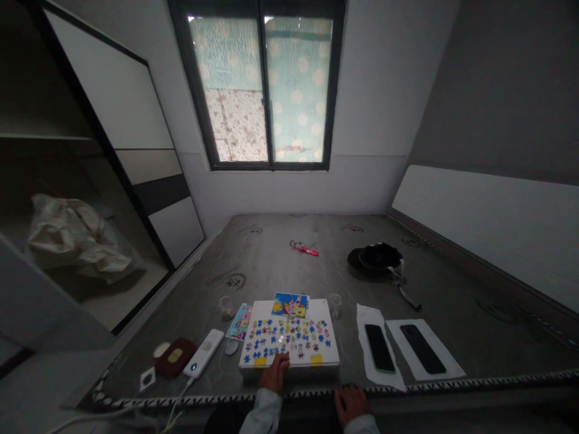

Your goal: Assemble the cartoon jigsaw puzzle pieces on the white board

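Many small jigsaw puzzle pieces (294,333), mostly blue with some yellow and pink, lie spread in rows on a white box (333,343). A colourful cartoon picture card (291,305) lies at the box's far edge. At the box's front edge is my left hand (273,372), its fingertips drawn together near the closest pieces; whether a piece is between them is too small to see. My right hand (351,402) rests on the mattress edge, right of the box, fingers loosely extended with nothing visible in them.
Left of the box lie another picture card (239,322), a white power strip (204,353) and a brown pouch (175,357). Small clear cups (335,301) stand by the box. Rightward are two phones (380,348) on white sheets; farther back, a black cap (377,259) and a red item (306,249).
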A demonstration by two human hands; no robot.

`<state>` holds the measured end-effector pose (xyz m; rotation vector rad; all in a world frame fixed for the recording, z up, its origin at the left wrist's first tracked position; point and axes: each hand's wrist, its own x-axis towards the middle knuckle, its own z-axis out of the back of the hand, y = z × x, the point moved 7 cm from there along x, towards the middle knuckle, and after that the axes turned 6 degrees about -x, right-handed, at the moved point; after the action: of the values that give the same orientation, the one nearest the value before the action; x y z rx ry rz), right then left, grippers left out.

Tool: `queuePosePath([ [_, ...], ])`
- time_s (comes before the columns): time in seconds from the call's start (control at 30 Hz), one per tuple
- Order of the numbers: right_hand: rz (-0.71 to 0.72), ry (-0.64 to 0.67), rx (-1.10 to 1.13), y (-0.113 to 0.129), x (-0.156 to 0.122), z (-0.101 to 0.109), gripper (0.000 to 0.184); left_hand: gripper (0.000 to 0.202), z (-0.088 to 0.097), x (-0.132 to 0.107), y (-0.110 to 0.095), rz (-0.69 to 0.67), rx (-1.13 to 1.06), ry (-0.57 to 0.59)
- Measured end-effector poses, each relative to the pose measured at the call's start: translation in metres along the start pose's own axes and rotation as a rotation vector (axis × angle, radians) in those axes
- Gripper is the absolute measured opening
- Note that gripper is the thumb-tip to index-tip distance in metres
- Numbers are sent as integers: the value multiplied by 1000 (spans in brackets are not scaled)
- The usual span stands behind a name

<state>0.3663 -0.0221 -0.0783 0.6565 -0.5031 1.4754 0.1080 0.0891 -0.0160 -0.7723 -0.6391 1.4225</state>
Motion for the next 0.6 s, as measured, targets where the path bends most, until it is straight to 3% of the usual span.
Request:
queuePosePath([
  [0.23,41,38,-67,1,-1,-6,31,21,3,-4,-16,-169,-193,-94],
  [0.6,65,64,-66,-1,-2,-12,36,16,-1,-9,-5,-135,-216,-115],
])
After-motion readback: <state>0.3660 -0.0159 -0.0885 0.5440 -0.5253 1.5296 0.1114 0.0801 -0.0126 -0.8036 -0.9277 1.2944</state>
